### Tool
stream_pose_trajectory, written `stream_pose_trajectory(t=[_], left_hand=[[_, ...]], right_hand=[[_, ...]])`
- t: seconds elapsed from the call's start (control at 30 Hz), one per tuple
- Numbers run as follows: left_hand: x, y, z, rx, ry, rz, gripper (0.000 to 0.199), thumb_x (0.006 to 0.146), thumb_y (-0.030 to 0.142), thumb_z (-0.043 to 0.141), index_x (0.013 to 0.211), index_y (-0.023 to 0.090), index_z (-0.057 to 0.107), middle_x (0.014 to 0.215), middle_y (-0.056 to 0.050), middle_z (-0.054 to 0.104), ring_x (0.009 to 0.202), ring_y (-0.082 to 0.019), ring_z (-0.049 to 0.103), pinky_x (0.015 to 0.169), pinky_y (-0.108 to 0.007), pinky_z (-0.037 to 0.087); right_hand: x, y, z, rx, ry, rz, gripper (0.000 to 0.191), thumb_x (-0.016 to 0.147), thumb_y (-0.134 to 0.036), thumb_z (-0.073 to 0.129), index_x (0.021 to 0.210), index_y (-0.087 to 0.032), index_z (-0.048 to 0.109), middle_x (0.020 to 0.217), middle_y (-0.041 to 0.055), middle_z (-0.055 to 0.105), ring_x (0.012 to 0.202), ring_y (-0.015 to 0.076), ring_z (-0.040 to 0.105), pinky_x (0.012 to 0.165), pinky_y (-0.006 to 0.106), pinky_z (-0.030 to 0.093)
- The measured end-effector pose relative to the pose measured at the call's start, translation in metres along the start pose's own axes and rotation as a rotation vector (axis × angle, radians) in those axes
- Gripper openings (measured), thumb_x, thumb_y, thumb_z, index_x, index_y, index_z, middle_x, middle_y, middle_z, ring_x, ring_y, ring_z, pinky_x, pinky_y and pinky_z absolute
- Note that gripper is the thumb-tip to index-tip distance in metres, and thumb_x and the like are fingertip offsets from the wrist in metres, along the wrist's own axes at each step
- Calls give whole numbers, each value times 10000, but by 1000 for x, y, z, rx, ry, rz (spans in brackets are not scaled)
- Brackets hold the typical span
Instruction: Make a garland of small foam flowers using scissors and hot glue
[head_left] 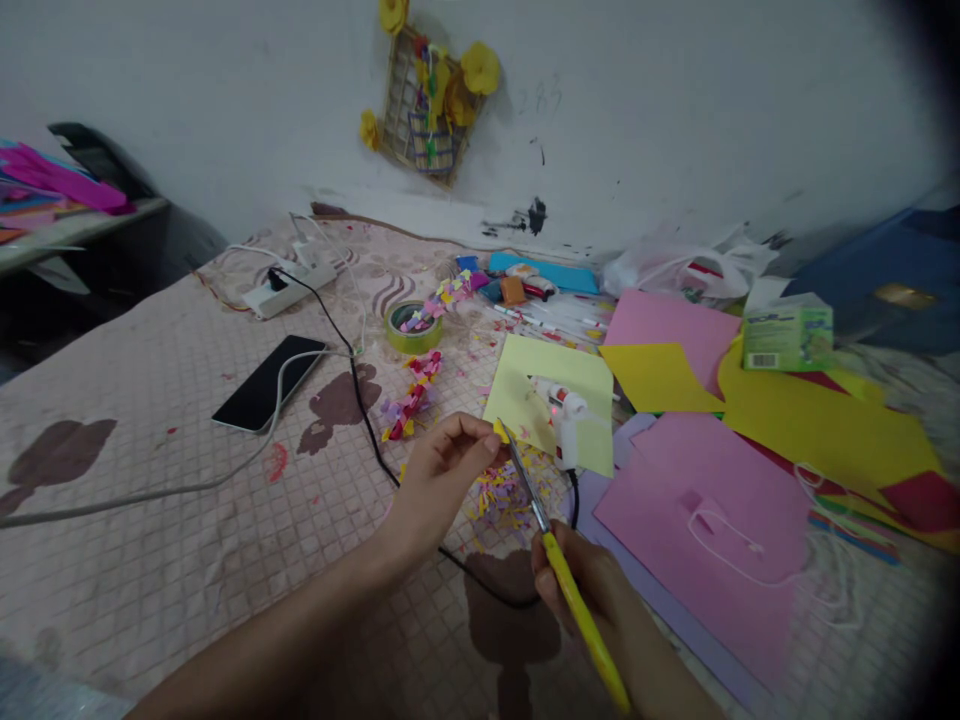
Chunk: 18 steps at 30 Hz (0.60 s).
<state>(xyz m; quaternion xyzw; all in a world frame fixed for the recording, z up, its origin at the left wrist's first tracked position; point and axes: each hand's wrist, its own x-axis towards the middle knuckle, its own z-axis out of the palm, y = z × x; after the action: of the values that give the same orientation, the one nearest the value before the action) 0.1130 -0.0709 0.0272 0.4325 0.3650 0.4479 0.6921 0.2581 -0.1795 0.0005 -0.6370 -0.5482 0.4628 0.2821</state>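
Between the thumb and fingers of my left hand (450,470) is a small yellow paper piece (501,432). My right hand (581,575) is closed around a yellow-handled tool with a metal end (581,615), whose tip meets the yellow piece. Below the fingertips lies a pile of small coloured paper bits (504,497). A white glue gun (561,415) rests on a pale yellow sheet (517,375) just beyond the hands. Left of it are a red and purple paper cluster (411,400) and a roll of tape (412,338), with more small paper shapes on it.
A black phone (270,383) and a power strip (291,290) sit at the left, with cables crossing the cloth. Pink sheets (697,520), yellow sheets (825,430) and a green box (787,335) are at the right. A plastic bag (682,268) lies against the wall.
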Motion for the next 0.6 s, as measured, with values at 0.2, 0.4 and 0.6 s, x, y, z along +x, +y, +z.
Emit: stream_pose_trajectory(t=[0.2, 0.4, 0.6], left_hand=[[0, 1, 0, 9, -9, 5, 107, 768, 259, 651, 741, 164, 609, 725, 10, 622, 675, -88, 578, 714, -223, 470], [1, 1, -2, 18, -11, 1, 106, 774, 260, 647, 749, 164, 610, 729, 9, 628, 687, -89, 585, 723, -220, 471], [3, 1, -5, 30, -45, 15, 110, 791, 258, 636, 757, 157, 609, 756, 9, 634, 716, -79, 591, 725, -197, 472]], right_hand=[[0, -2, 1, -14, 16, 3, 226, 800, -409, 424, 736, -194, 448, 556, -36, 448, 493, 106, 387, 465, 227, 285], [-2, -8, 1, -11, -8, 32, 243, 811, -425, 418, 723, -199, 424, 564, -45, 409, 490, 100, 364, 461, 224, 269], [-1, -2, 1, 1, -14, 22, 250, 799, -437, 429, 725, -198, 426, 564, -45, 405, 493, 101, 356, 466, 230, 252]])
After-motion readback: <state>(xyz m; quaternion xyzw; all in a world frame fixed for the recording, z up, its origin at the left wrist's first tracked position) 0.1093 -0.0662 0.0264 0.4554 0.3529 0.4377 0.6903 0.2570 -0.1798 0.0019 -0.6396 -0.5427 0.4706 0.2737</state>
